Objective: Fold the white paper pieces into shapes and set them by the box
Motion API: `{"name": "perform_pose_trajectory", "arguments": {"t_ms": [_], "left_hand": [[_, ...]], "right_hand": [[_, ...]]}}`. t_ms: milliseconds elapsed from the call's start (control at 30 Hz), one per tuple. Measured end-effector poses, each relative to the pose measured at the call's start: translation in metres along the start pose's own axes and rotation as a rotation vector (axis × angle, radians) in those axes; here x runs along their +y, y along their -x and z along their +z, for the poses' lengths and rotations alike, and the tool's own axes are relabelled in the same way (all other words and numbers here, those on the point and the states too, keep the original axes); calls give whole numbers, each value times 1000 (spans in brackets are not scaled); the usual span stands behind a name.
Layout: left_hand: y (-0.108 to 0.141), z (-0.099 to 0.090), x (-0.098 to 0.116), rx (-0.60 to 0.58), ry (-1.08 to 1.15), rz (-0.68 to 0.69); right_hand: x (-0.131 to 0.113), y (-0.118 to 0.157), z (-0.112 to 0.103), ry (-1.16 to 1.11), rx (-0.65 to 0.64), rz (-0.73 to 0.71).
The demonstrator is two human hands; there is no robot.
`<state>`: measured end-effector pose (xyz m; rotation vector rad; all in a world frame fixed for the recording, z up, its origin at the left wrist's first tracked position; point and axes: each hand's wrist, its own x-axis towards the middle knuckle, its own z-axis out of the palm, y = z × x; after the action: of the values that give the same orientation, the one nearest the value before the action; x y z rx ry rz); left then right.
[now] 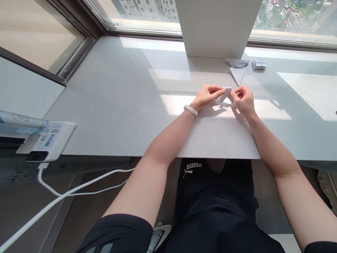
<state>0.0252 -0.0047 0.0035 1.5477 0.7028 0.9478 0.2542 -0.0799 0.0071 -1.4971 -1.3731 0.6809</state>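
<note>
Between my two hands is a small folded white paper piece [225, 93], held just above the sunlit countertop. My left hand [209, 95] pinches its left side between thumb and fingers. On the other side, my right hand [243, 99] grips the right part with thumb and bent forefinger. The paper bends downward in legs below the fingertips, and its exact shape is partly covered. Just beyond my hands lie a pointed folded paper [237, 75] and a flat folded paper [237, 63], touching or overlapping. A small folded paper stack [259, 64] sits to their right.
The speckled white countertop [110, 105] runs along the windows, with a white pillar [217, 28] at its back. At the left edge rests a white power bank [56, 140] with a white cable [71, 191] plugged in. A rolled plastic-like tube [22, 119] lies against it.
</note>
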Motion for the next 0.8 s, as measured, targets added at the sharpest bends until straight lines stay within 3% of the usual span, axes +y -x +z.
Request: {"name": "perform_pose_trajectory", "arguments": {"t_ms": [800], "left_hand": [[3, 6, 7, 49, -16, 17]], "right_hand": [[-9, 2, 3, -42, -14, -102]]}}
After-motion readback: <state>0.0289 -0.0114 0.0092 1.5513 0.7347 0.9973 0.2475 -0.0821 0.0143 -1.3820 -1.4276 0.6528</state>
